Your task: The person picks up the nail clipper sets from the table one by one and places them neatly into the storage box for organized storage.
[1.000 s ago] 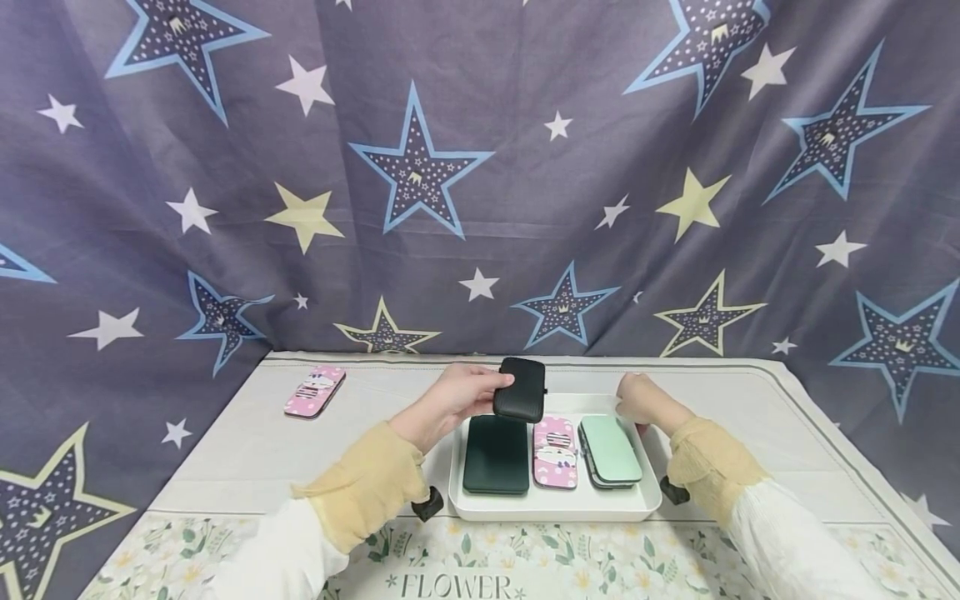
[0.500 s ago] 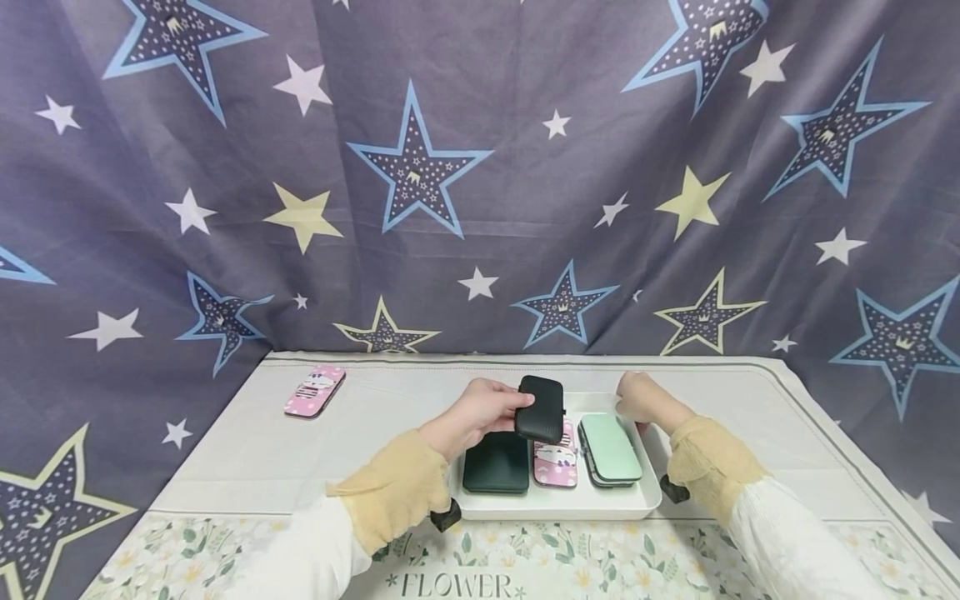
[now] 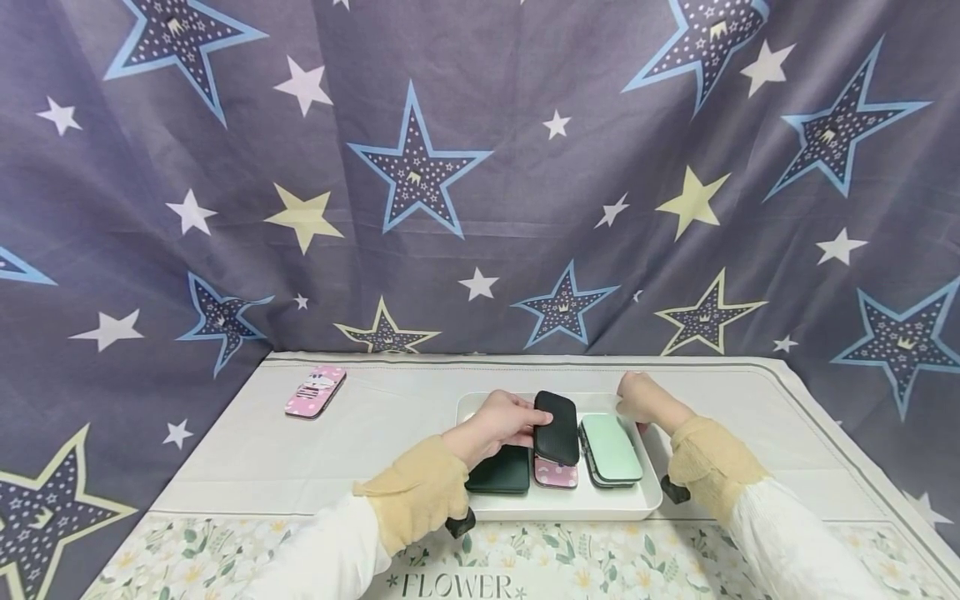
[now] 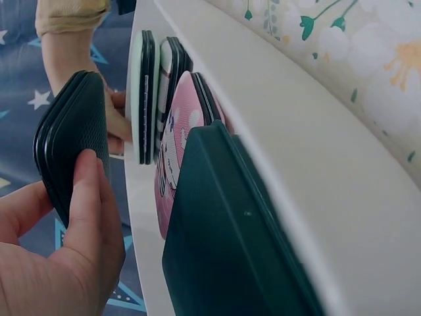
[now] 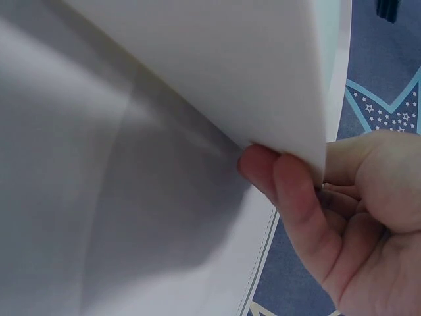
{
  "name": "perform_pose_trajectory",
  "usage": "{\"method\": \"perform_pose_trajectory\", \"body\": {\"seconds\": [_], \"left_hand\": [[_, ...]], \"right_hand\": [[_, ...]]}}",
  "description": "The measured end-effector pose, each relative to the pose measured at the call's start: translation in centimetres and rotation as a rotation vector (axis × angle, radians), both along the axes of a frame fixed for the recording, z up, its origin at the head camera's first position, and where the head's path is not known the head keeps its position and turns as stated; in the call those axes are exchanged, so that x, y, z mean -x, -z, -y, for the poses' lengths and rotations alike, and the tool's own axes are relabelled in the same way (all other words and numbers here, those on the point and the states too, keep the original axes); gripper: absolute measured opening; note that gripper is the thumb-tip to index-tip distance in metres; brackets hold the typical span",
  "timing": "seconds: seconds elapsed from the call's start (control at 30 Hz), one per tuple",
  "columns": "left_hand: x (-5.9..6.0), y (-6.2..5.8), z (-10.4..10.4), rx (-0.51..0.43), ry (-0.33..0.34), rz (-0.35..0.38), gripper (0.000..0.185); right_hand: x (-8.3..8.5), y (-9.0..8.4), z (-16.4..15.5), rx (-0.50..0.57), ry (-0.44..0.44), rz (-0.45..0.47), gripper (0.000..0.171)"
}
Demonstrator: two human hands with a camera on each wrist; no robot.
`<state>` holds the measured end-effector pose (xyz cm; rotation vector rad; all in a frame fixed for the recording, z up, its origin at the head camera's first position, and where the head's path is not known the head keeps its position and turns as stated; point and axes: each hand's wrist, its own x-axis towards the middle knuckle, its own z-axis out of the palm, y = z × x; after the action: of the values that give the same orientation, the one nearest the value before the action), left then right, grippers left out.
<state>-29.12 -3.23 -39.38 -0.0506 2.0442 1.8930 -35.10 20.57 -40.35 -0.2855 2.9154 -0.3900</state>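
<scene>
My left hand (image 3: 501, 421) pinches a small black hinged case (image 3: 557, 429) between thumb and fingers. The black case is tilted close over a pink cartoon-print case (image 3: 557, 475) in a white tray (image 3: 555, 515), covering most of it in the head view. A larger dark green case (image 3: 497, 477) lies left of the pink one, partly behind my left hand. To the right, a mint green case (image 3: 611, 450) rests on another case with a patterned cover (image 4: 172, 62). My right hand (image 5: 368, 217) grips the tray's far right corner, fingertips under its wall.
Another pink cartoon-print case (image 3: 316, 392) lies on the table at the far left. A pale tablecloth (image 3: 225, 458) with a floral front strip covers the table. Behind it hangs a star-patterned curtain (image 3: 480, 208).
My left hand has carried the black case to the right and down, from above the dark green case to over the pink one. The right hand stays at the tray corner.
</scene>
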Motion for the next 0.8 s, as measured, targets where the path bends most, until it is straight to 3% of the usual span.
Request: {"method": "perform_pose_trajectory", "body": {"seconds": [0.5,0.8], "left_hand": [[0.1,1.4,-0.7,0.147,0.024,-0.016,0.022],[0.0,1.8,-1.1,0.122,0.023,-0.017,0.023]], "right_hand": [[0.2,0.4,-0.2,0.026,0.008,0.007,0.018],[0.1,0.3,-0.2,0.029,0.001,0.008,0.017]]}}
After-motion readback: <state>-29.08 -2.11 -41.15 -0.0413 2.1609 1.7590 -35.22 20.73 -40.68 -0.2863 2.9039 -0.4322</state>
